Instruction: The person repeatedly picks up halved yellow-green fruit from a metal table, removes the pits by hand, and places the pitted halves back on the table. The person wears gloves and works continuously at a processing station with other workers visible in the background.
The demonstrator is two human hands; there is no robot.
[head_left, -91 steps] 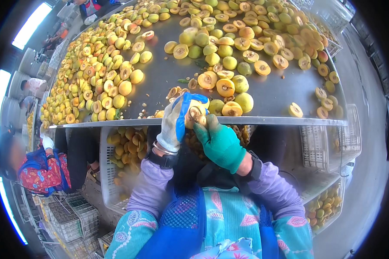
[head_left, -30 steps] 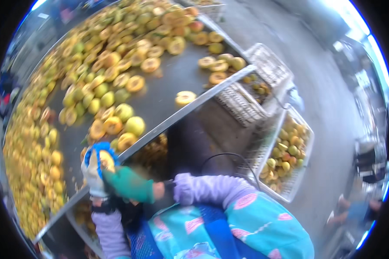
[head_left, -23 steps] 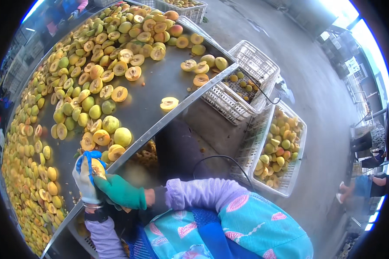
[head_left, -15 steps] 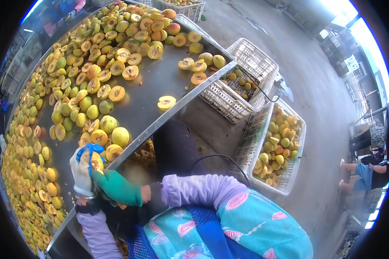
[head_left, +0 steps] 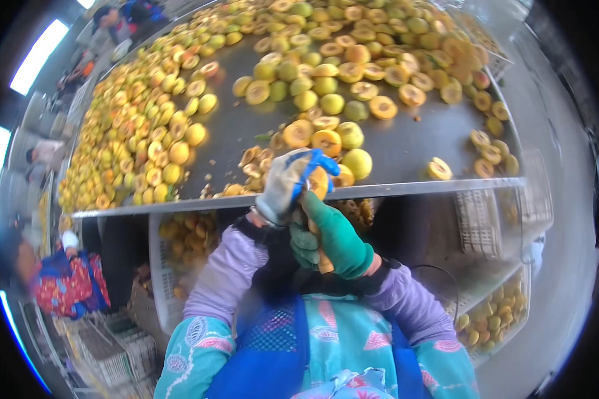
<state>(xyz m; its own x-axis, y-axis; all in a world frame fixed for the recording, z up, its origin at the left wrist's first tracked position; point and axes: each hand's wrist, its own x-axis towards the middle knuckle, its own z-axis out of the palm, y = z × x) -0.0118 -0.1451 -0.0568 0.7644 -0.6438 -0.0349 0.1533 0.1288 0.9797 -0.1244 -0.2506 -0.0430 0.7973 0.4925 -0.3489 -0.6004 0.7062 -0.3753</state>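
At the table's near edge, my left hand point(head_left: 286, 185), in a white and blue glove, is closed around a cut yellow fruit point(head_left: 318, 181). Just below and right, my right hand point(head_left: 333, 236), in a green glove, grips a tool with a tan handle point(head_left: 325, 259); its tip meets the fruit, partly hidden by my fingers. Beyond them the metal table point(head_left: 412, 146) carries several piles of whole and halved fruit point(head_left: 382, 106), with small scraps near the edge.
Under the table stand plastic crates of fruit point(head_left: 186, 233), with more crates at the right point(head_left: 479, 229) and lower left point(head_left: 113, 352). A co-worker point(head_left: 66, 279) in red floral sleeves sits at left; other people are at the far left. A cable point(head_left: 446, 276) loops at right.
The view has swung from the table's right end back to face it squarely, and my hands appear farther right, at centre. They still hold the fruit and tool together.
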